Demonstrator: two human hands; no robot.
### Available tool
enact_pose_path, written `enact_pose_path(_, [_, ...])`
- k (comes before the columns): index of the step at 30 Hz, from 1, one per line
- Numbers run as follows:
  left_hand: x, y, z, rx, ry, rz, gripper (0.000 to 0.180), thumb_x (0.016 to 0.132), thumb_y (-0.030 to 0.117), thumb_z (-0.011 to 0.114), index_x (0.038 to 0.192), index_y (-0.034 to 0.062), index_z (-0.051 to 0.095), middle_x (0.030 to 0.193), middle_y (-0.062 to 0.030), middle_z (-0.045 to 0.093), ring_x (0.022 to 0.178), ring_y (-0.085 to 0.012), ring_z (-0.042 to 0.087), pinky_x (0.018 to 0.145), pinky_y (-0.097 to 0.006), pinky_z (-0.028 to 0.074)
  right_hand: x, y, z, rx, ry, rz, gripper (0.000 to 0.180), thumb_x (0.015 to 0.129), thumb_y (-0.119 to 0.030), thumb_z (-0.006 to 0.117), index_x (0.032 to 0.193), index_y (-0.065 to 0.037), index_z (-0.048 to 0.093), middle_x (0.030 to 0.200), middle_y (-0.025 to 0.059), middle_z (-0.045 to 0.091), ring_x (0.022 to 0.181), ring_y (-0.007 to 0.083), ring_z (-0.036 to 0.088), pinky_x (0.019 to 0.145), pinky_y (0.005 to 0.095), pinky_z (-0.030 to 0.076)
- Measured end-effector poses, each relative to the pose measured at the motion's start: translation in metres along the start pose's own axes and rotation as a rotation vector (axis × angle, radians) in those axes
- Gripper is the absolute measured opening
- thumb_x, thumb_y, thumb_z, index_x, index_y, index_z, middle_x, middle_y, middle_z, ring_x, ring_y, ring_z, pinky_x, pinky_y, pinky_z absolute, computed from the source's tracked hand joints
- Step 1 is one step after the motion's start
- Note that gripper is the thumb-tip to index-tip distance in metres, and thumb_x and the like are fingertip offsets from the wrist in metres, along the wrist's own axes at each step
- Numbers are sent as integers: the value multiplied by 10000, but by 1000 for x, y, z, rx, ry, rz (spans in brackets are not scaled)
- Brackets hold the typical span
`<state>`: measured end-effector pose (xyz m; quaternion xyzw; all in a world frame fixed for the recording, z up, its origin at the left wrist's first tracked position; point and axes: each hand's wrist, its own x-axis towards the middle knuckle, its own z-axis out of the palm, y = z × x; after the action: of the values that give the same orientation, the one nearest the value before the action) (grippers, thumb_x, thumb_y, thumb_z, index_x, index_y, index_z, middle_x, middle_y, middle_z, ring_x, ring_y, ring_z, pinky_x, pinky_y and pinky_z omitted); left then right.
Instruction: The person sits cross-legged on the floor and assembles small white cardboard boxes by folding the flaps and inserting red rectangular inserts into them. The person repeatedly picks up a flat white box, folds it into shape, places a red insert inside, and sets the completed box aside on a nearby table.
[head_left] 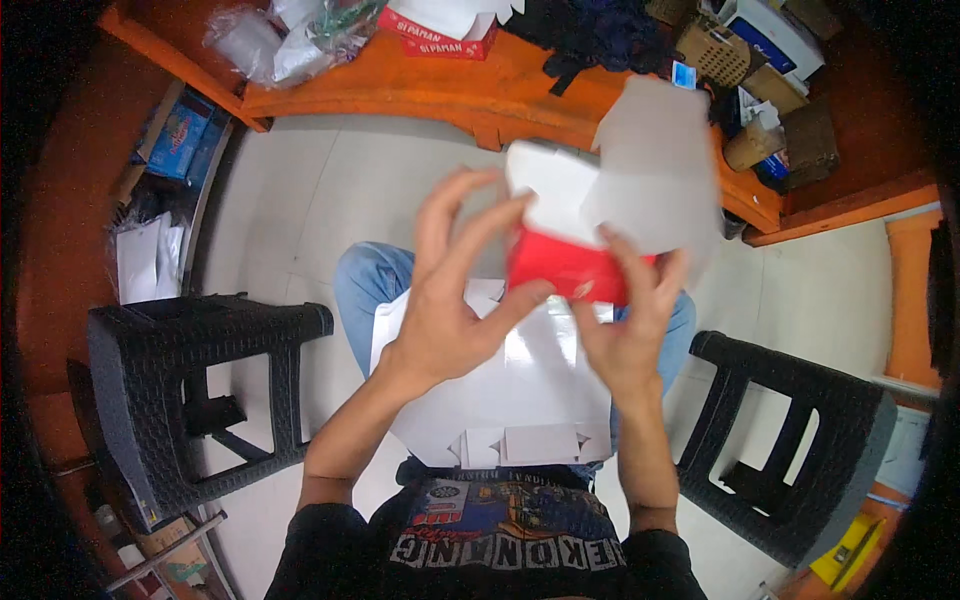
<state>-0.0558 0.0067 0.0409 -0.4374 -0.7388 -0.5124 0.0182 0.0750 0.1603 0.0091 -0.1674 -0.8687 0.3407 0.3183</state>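
A red and white cardboard box [565, 262], blurred by motion, is held up in front of me with its pale lid flap [660, 150] raised toward the far right. My left hand [450, 285] is at its left side, thumb on the red front and fingers by the left wall. On the right side, my right hand [635, 315] grips the box, with fingers over the rim and thumb against the red front. White flat cardboard [490, 385], with cut flaps along its near edge, lies across my lap beneath both hands.
An orange wooden table [400, 95] runs along the far side. It carries plastic bags [290, 45], a red and white box [445, 35], dark cloth [600, 35] and a woven basket [715, 52]. Black stools stand left [130, 400] and right [850, 440] of me.
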Motion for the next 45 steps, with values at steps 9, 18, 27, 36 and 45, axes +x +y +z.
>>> enact_pose_path(9, [-59, -38, 8, 230, -209, -63, 609, 840, 202, 803, 1406, 145, 584, 1527, -180, 414, 1468, -427, 320, 1198, -567, 262, 168, 62, 8, -175, 2, 11, 847, 795, -253, 872, 1536, -226, 463, 1609, 308, 291, 1426, 445, 423, 1144, 457, 402])
enact_pose_path(18, [-179, -21, 68, 172, -895, 80, 775, 828, 600, 717, 1432, 136, 572, 1563, -180, 372, 1472, -432, 272, 1219, -620, 183, -31, 88, 19, -135, -515, 265, 780, 888, -281, 792, 1515, 1, 424, 1537, 235, 461, 1415, 407, 451, 1171, 451, 368])
enact_pose_path(27, [-197, 8, 74, 157, -1177, 32, 403, 935, 286, 647, 1152, -53, 650, 1148, -147, 592, 1070, -323, 575, 864, -443, 522, -119, 85, -15, -142, -405, 546, 782, 884, -243, 792, 1513, 18, 407, 1513, 268, 469, 1400, 436, 461, 1174, 455, 361])
enact_pose_path(36, [-163, 6, 55, -144, -830, -53, 102, 876, 113, 734, 877, 26, 683, 870, -77, 642, 821, -255, 653, 704, -377, 544, -117, 71, -30, 44, -153, 484, 569, 904, -136, 741, 1423, -16, 541, 1449, 200, 552, 1369, 339, 509, 1161, 418, 371])
enact_pose_path(45, [-76, 8, 2, -538, -576, -734, 181, 979, 168, 710, 1021, -8, 724, 939, -97, 710, 861, -150, 682, 794, -306, 563, -112, 53, -66, 830, -125, 338, 628, 930, -370, 729, 1357, 61, 568, 1437, 219, 549, 1387, 304, 484, 1206, 456, 278])
